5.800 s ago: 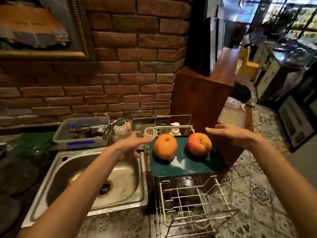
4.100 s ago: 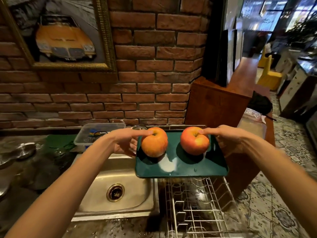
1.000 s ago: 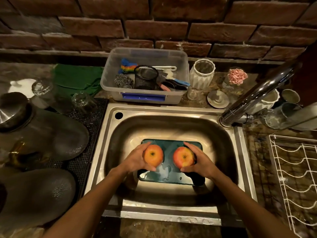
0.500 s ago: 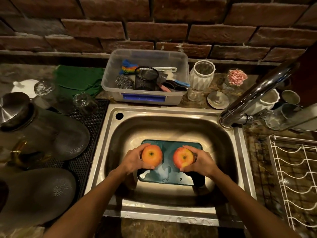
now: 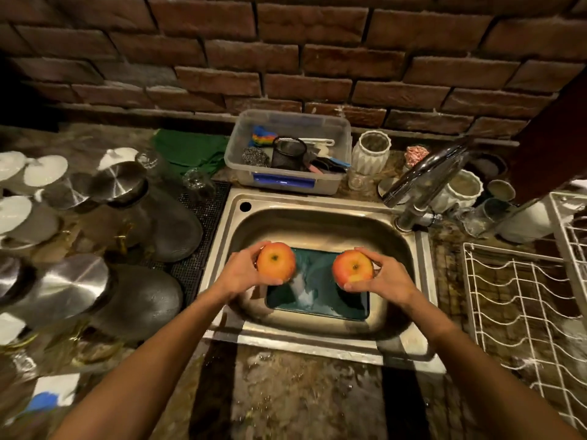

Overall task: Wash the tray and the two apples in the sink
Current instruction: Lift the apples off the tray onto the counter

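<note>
A dark green tray point(image 5: 320, 296) lies flat on the bottom of the steel sink point(image 5: 317, 223). My left hand point(image 5: 239, 274) holds an orange-red apple point(image 5: 275, 263) above the tray's left end. My right hand point(image 5: 386, 279) holds a redder apple point(image 5: 354, 269) above the tray's right end. Both apples show their stem ends upward and are raised off the tray. The tap point(image 5: 425, 176) reaches in from the right rear; no water stream is visible.
A clear plastic tub point(image 5: 287, 181) of scrubbers stands behind the sink. A white wire dish rack point(image 5: 521, 300) is at the right. Steel pot lids point(image 5: 73, 284) and glassware crowd the left counter. White jars point(image 5: 370, 152) stand near the tap.
Both hands have lifted the apples off the tray and drawn them apart, left apple leftward, right apple rightward. The tray stays on the sink bottom.
</note>
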